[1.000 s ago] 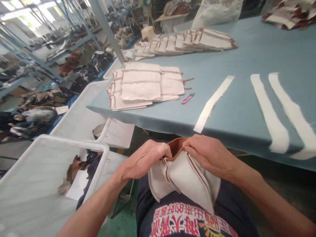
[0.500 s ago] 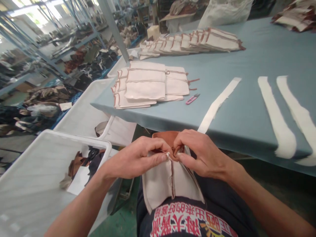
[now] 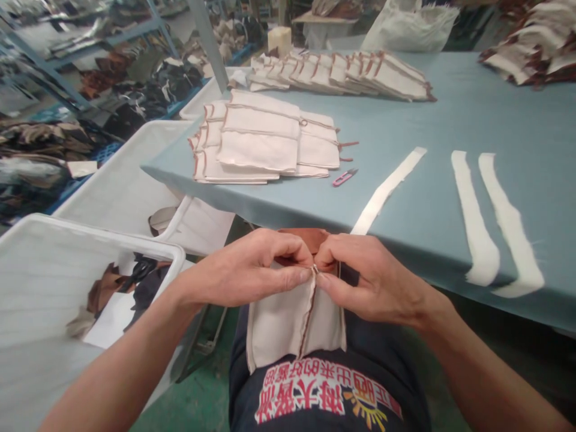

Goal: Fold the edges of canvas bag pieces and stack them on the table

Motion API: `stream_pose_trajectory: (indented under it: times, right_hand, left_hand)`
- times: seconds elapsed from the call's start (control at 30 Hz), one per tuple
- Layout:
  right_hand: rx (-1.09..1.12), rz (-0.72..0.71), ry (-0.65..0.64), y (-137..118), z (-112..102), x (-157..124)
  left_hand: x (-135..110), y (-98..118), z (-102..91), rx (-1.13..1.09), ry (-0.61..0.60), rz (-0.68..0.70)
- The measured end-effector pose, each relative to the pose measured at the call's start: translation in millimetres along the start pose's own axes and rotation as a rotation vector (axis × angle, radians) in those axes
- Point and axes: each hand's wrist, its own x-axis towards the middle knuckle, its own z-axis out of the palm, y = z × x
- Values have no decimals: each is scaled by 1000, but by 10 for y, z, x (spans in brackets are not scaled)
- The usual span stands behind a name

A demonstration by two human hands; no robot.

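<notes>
A cream fabric pouch (image 3: pixel 279 324) with brown-edged seams and a rust-brown inner side hangs over my lap, against the dark printed apron (image 3: pixel 333 384). My left hand (image 3: pixel 261 270) pinches its upper edge at the middle seam, thumb in front and fingers behind. Right beside it, my right hand (image 3: pixel 364 270) grips the same edge, the two sets of fingertips almost touching. What lies between the fingertips at the seam is too small to make out. On the blue table, purple thread snips (image 3: pixel 345 177) rest near a stack of similar cream pieces (image 3: pixel 261 141).
Three white fabric strips, one of them the left strip (image 3: pixel 389 189), lie on the blue table (image 3: pixel 288 204). A long row of cream pieces (image 3: pixel 337 75) lies behind. White bins (image 3: pixel 177 255) with scraps stand at the left. A brown-and-cream pile (image 3: pixel 531 48) is at the far right.
My right hand's fingers have come in against my left at the seam; the brown fold they held is no longer visible. The view has shifted slightly, showing more of the right pile.
</notes>
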Motion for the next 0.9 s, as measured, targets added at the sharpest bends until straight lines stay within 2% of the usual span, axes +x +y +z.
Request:
stream_pose_trajectory:
  times: [0.13, 0.27, 0.5, 0.73, 0.9]
  right_hand:
    - [71, 88, -32, 8, 11, -22]
    - [101, 146, -82, -2, -19, -2]
    - [151, 198, -156, -31, -71, 50]
    - [169, 263, -246, -53, -141, 108]
    - [107, 222, -217, -81, -144, 90]
  left_hand:
    - [35, -124, 23, -166, -54, -16]
    - [44, -171, 51, -216, -37, -18]
    - [10, -191, 56, -212, -25, -47]
    - [-8, -145, 69, -107, 0, 4]
    - [-3, -117, 99, -105, 24, 8]
